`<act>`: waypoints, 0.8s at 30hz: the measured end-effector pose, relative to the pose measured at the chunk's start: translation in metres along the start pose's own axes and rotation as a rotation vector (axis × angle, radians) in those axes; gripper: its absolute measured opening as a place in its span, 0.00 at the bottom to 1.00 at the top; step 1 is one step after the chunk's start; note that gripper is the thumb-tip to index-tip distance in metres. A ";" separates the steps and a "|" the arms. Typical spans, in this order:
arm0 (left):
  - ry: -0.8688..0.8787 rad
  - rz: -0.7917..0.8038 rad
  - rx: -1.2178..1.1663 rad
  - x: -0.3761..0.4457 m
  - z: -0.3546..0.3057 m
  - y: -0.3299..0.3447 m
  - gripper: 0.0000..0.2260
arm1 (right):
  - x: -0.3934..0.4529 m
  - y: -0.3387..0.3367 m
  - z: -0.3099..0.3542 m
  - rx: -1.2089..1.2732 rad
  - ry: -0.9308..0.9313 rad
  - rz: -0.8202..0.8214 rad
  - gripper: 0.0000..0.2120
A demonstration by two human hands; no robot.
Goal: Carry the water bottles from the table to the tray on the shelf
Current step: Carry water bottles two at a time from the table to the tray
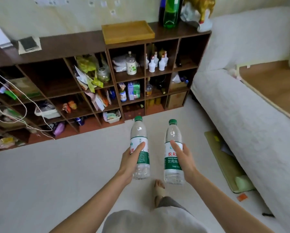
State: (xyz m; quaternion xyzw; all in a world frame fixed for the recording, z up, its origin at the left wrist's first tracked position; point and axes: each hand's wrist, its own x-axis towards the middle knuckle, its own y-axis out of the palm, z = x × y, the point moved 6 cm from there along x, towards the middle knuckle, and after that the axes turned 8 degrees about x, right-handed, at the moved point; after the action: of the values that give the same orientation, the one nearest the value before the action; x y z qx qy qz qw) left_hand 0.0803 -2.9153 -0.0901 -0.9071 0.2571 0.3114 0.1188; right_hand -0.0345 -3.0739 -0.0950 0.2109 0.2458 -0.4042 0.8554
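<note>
My left hand (130,160) grips one clear water bottle (139,135) with a green cap and green-white label, held upright over the floor. My right hand (183,157) grips a second, matching water bottle (171,158), also upright, just to the right of the first. A shallow wooden tray (127,31) lies on top of the dark brown shelf (70,45) ahead, with nothing in it. The table is out of view.
The shelf's cubbies hold bags, small white bottles and boxes. A green bottle (171,13) and a gold figurine (203,7) stand right of the tray. A white-covered sofa (241,105) runs along the right, with a green mat (228,163) beside it. Cords (14,105) hang at the left. My bare foot (159,190) is on the pale floor.
</note>
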 end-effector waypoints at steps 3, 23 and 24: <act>-0.017 -0.034 -0.056 0.058 -0.058 0.011 0.18 | 0.066 0.023 0.062 -0.012 -0.010 0.057 0.16; 0.474 -0.286 0.012 0.400 -0.478 -0.074 0.22 | 0.405 0.300 0.425 -0.294 -0.468 0.377 0.15; 0.468 -0.301 0.011 0.413 -0.493 -0.079 0.28 | 0.419 0.312 0.436 -0.300 -0.480 0.376 0.17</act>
State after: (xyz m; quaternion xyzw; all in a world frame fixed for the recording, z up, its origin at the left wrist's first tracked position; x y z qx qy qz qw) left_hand 0.6494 -3.1965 0.0394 -0.9817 0.1416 0.0711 0.1058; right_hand 0.5540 -3.3825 0.0524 0.0233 0.0511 -0.2367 0.9700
